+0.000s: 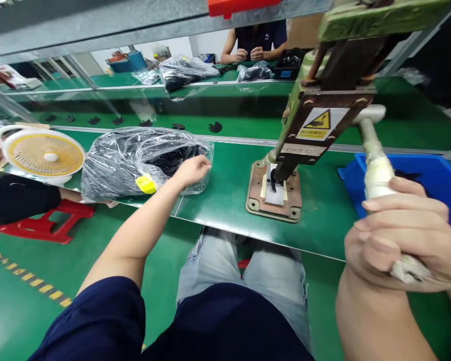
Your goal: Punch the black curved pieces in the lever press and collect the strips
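Note:
My right hand (406, 235) is wrapped round the taped lever handle (376, 163) of a green hand press (308, 95). On the press's base plate (255, 198), a small curved black part (273, 181) sits on a metal fixture (275, 196) under the ram. Over at the left, my left hand (193, 170) is at the mouth of a clear plastic bag (115, 160) full of black parts (173, 159). Its fingers are curled together, and anything between them is hidden.
A blue bin (443, 175) stands right of the press, behind my right hand. A white and yellow fan (47, 153) is left of the bag. Several black pieces (215, 127) lie in a row on the green surface beyond. Co-workers sit across and at left, near a red stool (56, 220).

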### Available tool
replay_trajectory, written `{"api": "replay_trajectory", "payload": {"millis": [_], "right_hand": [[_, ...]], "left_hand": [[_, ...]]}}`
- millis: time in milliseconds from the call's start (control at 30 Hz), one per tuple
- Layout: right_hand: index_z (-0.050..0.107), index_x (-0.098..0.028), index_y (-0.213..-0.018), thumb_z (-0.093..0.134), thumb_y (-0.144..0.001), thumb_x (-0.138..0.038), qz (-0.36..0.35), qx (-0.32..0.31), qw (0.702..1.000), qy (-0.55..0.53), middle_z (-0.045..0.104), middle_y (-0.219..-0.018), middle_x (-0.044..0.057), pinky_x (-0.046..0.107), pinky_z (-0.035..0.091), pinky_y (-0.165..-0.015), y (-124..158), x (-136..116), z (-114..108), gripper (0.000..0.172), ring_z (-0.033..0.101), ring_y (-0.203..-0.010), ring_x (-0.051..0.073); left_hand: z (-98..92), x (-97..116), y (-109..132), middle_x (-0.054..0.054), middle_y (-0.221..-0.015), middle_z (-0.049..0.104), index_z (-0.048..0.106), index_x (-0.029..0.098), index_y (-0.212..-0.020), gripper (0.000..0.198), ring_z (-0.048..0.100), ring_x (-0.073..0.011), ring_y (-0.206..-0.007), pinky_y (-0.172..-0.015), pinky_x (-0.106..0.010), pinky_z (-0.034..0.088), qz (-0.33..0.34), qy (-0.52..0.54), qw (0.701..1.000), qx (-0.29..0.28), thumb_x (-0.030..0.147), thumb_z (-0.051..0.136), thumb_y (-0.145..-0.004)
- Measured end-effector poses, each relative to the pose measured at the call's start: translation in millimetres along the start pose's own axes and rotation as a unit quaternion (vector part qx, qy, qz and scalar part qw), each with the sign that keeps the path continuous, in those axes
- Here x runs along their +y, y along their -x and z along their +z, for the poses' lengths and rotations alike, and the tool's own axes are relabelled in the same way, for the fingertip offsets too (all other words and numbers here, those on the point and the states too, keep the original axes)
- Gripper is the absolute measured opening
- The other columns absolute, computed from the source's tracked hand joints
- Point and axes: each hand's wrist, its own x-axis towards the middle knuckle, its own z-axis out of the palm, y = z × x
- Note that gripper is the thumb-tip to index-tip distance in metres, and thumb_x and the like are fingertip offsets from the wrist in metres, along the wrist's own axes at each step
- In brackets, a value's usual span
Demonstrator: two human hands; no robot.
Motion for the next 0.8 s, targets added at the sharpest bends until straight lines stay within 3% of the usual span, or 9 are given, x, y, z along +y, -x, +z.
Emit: {"api": "replay_trajectory", "payload": {"millis": [100, 200, 333, 400, 500, 600, 700, 800], "right_hand": [[0.039, -0.019, -0.049, 0.076, -0.084, -0.048, -0.019, 0.036, 0.999, -0.008, 0.060, -0.053, -0.007, 0.055, 0.064, -0.092, 1, 4, 5, 0.058, 0.069, -0.064, 0.013], [0.036, -0.019, -0.048, 0.076, -0.084, -0.048, -0.025, 0.050, 0.998, -0.011, 0.058, -0.051, -0.007, 0.056, 0.063, -0.092, 2, 5, 8, 0.060, 0.068, -0.063, 0.013], [0.040, -0.020, -0.049, 0.075, -0.083, -0.047, -0.008, 0.043, 0.999, -0.012, 0.060, -0.052, -0.006, 0.058, 0.062, -0.092, 2, 4, 6, 0.057, 0.068, -0.063, 0.014], [0.042, -0.020, -0.049, 0.076, -0.083, -0.050, -0.002, 0.038, 0.999, -0.013, 0.060, -0.052, -0.006, 0.058, 0.061, -0.092, 1, 2, 4, 0.056, 0.068, -0.063, 0.015], [0.044, -0.021, -0.049, 0.075, -0.083, -0.053, 0.002, 0.016, 1.000, -0.004, 0.061, -0.052, -0.006, 0.058, 0.062, -0.093, -1, 0, 1, 0.056, 0.070, -0.065, 0.016], [0.046, -0.021, -0.049, 0.075, -0.084, -0.051, 0.006, 0.003, 1.000, -0.001, 0.062, -0.053, -0.007, 0.058, 0.062, -0.096, -2, -1, 1, 0.055, 0.072, -0.067, 0.016], [0.046, -0.021, -0.047, 0.078, -0.082, -0.055, 0.019, 0.029, 0.999, -0.013, 0.060, -0.052, -0.007, 0.057, 0.061, -0.096, -1, -1, 4, 0.058, 0.072, -0.068, 0.016], [0.046, -0.021, -0.045, 0.081, -0.079, -0.056, 0.033, 0.059, 0.997, -0.026, 0.059, -0.050, -0.007, 0.055, 0.061, -0.093, 2, -1, 7, 0.060, 0.070, -0.065, 0.015]], "left_hand": [[-42.2, -55, -6, -0.007, -0.109, 0.080, 0.075, 0.024, -0.107, 0.018, 0.072, -0.0268, -0.099, -0.092, -0.035, 0.053, -0.078, -0.144, 0.986, 0.022, 0.032, 0.070, -0.093], [-55.9, -75, -16, -0.008, -0.112, 0.081, 0.073, 0.024, -0.113, 0.026, 0.073, -0.0288, -0.104, -0.094, -0.036, 0.053, -0.118, -0.176, 0.977, 0.007, 0.040, 0.071, -0.093], [-36.4, -63, -32, -0.017, -0.120, 0.079, 0.068, 0.021, -0.120, 0.055, 0.073, -0.0361, -0.113, -0.098, -0.042, 0.053, -0.156, -0.186, 0.970, 0.024, 0.066, 0.071, -0.089], [-23.4, -55, -41, -0.024, -0.125, 0.076, 0.066, 0.017, -0.124, 0.064, 0.071, -0.0412, -0.118, -0.099, -0.047, 0.053, -0.163, -0.192, 0.967, 0.036, 0.070, 0.070, -0.088], [-13.6, -49, -49, -0.030, -0.128, 0.073, 0.063, 0.013, -0.127, 0.058, 0.070, -0.0450, -0.122, -0.101, -0.050, 0.052, -0.172, -0.187, 0.966, 0.051, 0.059, 0.069, -0.092], [-17.7, -53, -46, -0.031, -0.128, 0.073, 0.063, 0.011, -0.125, 0.044, 0.069, -0.0453, -0.124, -0.103, -0.051, 0.051, -0.178, -0.174, 0.967, 0.057, 0.041, 0.069, -0.093], [-27.8, -56, -29, -0.024, -0.120, 0.076, 0.065, 0.014, -0.118, 0.033, 0.071, -0.0408, -0.121, -0.105, -0.049, 0.052, -0.166, -0.133, 0.974, 0.081, 0.027, 0.074, -0.089], [-31.9, -50, -5, -0.010, -0.094, 0.077, 0.065, 0.017, -0.107, 0.025, 0.076, -0.0270, -0.093, -0.088, -0.039, 0.059, -0.174, 0.057, 0.981, 0.069, 0.025, 0.078, -0.088]]}}
